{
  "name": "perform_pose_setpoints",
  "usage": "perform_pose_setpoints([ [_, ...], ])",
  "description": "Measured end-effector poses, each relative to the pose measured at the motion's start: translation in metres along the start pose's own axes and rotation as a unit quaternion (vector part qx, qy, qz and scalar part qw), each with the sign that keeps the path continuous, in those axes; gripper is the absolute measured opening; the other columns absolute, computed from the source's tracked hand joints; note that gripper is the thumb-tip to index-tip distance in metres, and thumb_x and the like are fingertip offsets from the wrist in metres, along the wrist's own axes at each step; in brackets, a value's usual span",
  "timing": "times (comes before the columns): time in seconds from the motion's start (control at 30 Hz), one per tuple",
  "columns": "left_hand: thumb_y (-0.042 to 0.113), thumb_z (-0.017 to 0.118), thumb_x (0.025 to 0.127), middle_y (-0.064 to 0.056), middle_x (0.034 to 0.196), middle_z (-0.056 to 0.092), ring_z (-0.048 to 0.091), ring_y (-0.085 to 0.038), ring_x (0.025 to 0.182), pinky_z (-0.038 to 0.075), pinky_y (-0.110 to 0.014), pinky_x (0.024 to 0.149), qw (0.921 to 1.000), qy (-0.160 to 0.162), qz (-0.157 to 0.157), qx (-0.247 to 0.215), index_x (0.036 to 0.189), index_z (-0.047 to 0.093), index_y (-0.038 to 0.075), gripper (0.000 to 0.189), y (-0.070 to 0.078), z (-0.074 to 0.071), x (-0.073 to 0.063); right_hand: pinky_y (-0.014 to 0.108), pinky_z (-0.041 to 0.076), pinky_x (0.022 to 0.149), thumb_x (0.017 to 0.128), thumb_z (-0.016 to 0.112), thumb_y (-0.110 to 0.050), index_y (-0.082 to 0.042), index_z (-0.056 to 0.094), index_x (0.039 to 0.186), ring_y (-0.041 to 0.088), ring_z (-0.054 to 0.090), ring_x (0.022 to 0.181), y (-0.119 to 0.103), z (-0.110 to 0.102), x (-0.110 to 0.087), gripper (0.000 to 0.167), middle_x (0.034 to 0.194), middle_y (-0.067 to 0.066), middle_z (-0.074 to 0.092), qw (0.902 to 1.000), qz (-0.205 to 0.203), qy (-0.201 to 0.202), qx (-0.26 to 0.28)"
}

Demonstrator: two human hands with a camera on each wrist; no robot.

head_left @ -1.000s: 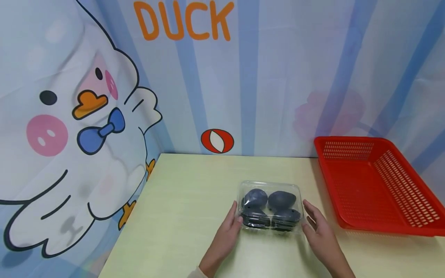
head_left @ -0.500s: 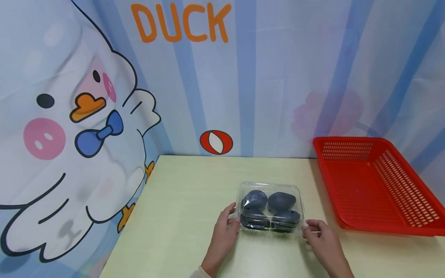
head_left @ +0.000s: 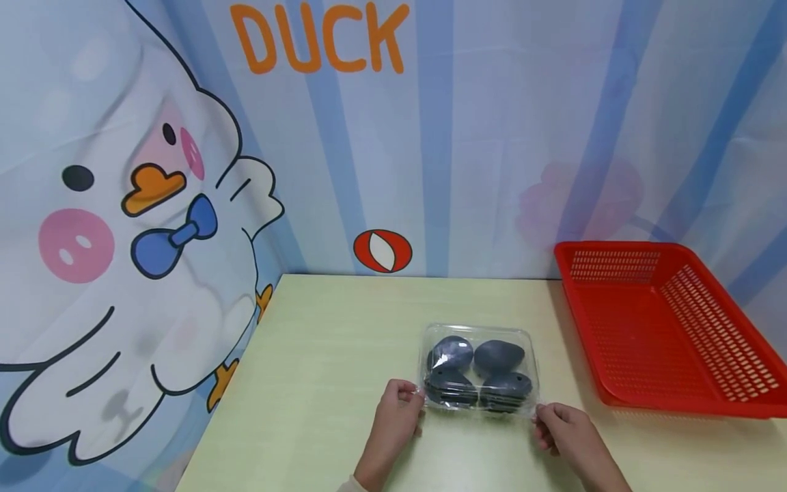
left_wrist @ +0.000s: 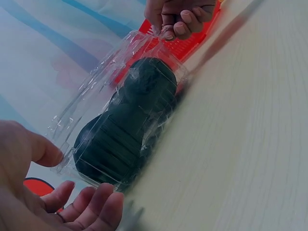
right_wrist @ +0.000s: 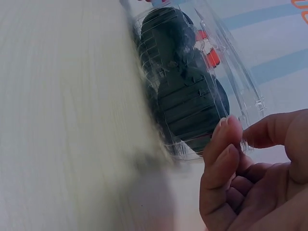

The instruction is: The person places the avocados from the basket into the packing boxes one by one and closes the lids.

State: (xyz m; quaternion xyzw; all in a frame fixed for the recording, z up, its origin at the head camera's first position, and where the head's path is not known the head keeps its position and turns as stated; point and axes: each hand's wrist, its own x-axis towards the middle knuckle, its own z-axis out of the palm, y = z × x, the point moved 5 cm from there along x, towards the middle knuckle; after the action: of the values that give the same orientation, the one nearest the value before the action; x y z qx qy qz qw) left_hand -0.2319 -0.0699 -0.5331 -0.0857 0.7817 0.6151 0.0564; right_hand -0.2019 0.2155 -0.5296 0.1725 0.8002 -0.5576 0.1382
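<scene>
A clear plastic clamshell box (head_left: 478, 335) holding several dark, smooth, egg-shaped fruits (head_left: 499, 357) sits on the table, its lid down. At its front left corner, my left hand (head_left: 396, 417) grips the rim; in the left wrist view the thumb (left_wrist: 47, 150) lies on the rim with the other fingers curled below. My right hand (head_left: 568, 432) pinches the front right corner, thumb and forefinger meeting on the thin plastic edge, as the right wrist view shows. Its other fingers (right_wrist: 221, 171) curl toward the palm.
A red perforated basket (head_left: 645, 328) stands to the right of the box, near the back wall. The pale wooden table (head_left: 332, 342) ends behind against a printed duck backdrop (head_left: 492, 137).
Both hands have slid from the sides of the box toward its front corners and taken its rim there, the right one first. The box has hardly moved.
</scene>
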Motion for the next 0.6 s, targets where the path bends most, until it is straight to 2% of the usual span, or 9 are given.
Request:
perform_pose_setpoints([
  [0.1, 0.017, 0.060, 0.099, -0.005, 0.077, 0.061, 0.059, -0.013, 0.060, 0.053, -0.028, 0.050, 0.9998, -0.015, -0.010, -0.003, 0.097, 0.060, 0.000, 0.017, -0.002, 0.003, 0.000, 0.029, 0.048, 0.060, 0.106, 0.044, -0.021, 0.004, 0.063, 0.096, 0.017, 0.055, 0.070, 0.001, -0.001, 0.001, 0.033, 0.075, 0.004, 0.059, 0.9999, 0.002, 0.000, 0.011],
  [0.23, 0.015, 0.056, 0.101, -0.002, 0.067, 0.060, 0.058, -0.010, 0.055, 0.052, -0.025, 0.049, 0.9982, -0.047, 0.001, -0.037, 0.083, 0.060, -0.004, 0.027, -0.004, 0.005, 0.001, 0.029, 0.049, 0.062, 0.106, 0.045, -0.020, 0.003, 0.063, 0.098, 0.018, 0.054, 0.072, 0.001, -0.002, 0.004, 0.031, 0.077, 0.005, 0.059, 0.9998, 0.006, 0.001, 0.020],
  [0.37, 0.014, 0.055, 0.102, -0.001, 0.068, 0.060, 0.059, -0.010, 0.058, 0.051, -0.025, 0.050, 0.9951, -0.064, 0.006, -0.075, 0.083, 0.059, -0.006, 0.028, -0.007, 0.008, 0.001, 0.030, 0.049, 0.065, 0.107, 0.045, -0.020, 0.004, 0.062, 0.101, 0.019, 0.054, 0.075, 0.002, -0.003, 0.007, 0.030, 0.080, 0.005, 0.059, 0.9993, 0.017, 0.003, 0.033],
  [0.6, 0.009, 0.057, 0.099, 0.001, 0.067, 0.060, 0.058, -0.008, 0.059, 0.046, -0.020, 0.054, 0.9903, -0.057, 0.013, -0.127, 0.088, 0.059, -0.010, 0.023, -0.010, 0.011, 0.003, 0.029, 0.050, 0.064, 0.108, 0.044, -0.019, 0.005, 0.060, 0.104, 0.018, 0.054, 0.075, 0.003, -0.002, 0.009, 0.029, 0.080, 0.005, 0.058, 0.9979, 0.021, 0.011, 0.060],
])
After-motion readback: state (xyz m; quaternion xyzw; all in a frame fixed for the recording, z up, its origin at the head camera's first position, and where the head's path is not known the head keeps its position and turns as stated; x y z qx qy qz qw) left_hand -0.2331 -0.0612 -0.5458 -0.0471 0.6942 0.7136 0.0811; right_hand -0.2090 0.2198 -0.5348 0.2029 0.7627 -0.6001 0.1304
